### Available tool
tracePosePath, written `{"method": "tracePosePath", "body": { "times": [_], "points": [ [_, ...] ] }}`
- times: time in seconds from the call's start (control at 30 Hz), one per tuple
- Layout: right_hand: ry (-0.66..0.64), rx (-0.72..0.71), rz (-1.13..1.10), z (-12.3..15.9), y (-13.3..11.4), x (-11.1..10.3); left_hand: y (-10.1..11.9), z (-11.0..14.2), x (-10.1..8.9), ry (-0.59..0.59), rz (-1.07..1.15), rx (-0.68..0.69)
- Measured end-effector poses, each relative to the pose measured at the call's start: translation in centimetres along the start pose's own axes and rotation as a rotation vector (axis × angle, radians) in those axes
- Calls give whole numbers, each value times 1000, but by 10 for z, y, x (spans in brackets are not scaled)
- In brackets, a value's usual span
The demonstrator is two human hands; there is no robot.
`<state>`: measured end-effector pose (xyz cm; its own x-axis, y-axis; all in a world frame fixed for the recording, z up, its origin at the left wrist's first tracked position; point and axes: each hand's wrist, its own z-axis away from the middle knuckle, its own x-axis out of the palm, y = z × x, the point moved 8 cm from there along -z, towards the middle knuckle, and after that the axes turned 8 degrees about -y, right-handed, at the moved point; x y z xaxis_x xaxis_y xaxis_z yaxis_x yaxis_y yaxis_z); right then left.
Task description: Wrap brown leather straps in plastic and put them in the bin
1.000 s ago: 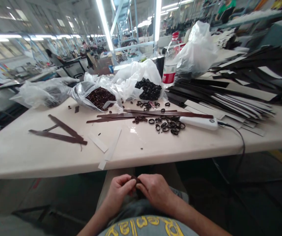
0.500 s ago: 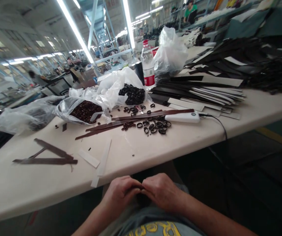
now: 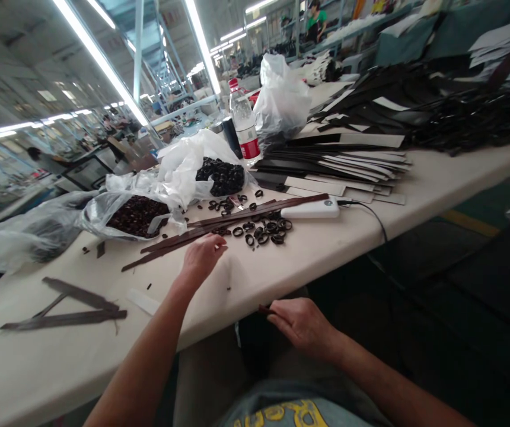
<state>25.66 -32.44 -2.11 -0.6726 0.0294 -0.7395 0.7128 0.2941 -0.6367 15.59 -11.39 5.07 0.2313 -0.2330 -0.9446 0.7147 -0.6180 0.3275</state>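
Note:
My left hand (image 3: 202, 258) reaches over the table, fingers loosely curled with a small gap between thumb and fingertips. Its fingertips are at the front of a small pile of brown loops (image 3: 222, 232), partly covered by the hand. Beyond them lie long dark-brown strips (image 3: 161, 248). Black rings (image 3: 261, 230) are scattered just to the right. Below the table edge, my right hand (image 3: 303, 326) is closed around a brown strip (image 3: 264, 309); only a short end sticks out past the thumb and finger, and the rest is hidden.
Behind lie an open bag of brown pieces (image 3: 137, 218), a bag of black pieces (image 3: 220, 177) and a bottle (image 3: 245, 127). A white corded device (image 3: 311, 207) sits by stacked black-and-white strips (image 3: 353, 163). More brown strips (image 3: 66, 320) and a white strip (image 3: 143, 301) lie at left.
My hands were together below the table edge. My left hand has moved forward onto the table towards the brown loops; my right stays low, holding a brown strip. The view has shifted right.

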Motion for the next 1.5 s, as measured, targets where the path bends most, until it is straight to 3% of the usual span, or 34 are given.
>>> {"method": "tracePosePath", "body": {
  "times": [0.07, 0.2, 0.37, 0.5, 0.67, 0.83, 0.93, 1.07, 1.23, 1.37, 1.5],
  "points": [
    [12, 21, -9, 4, 4, 0, -18, -11, -10, 59, -122, -84],
    [9, 50, -25, 8, 9, 5, -48, -19, -7, 50, -53, -159],
    [11, 36, -26, 4, 5, 13, -60, -21, 3, 75, 102, -154],
    [33, 43, -21, 1, 2, 6, -62, -17, 1, 136, 340, -168],
    [94, 68, -4, -8, -6, -25, -45, 15, 8, 105, 740, -179],
    [74, 83, -87, -30, -27, -51, -4, 74, 44, -53, 1566, -254],
    [12, 41, -175, -43, -44, -52, 15, 100, 56, -57, 1809, -270],
    [67, 2, -34, -49, -58, -51, 24, 118, 61, -57, 1834, -280],
    [130, -68, 200, -48, -69, -43, 24, 125, 57, -71, 1714, -270],
    [89, -91, 304, -46, -70, -38, 22, 127, 51, -100, 1549, -231],
    [-25, -145, 266, -46, -69, -28, 25, 127, 49, -195, 1368, -178]
  ]
}}
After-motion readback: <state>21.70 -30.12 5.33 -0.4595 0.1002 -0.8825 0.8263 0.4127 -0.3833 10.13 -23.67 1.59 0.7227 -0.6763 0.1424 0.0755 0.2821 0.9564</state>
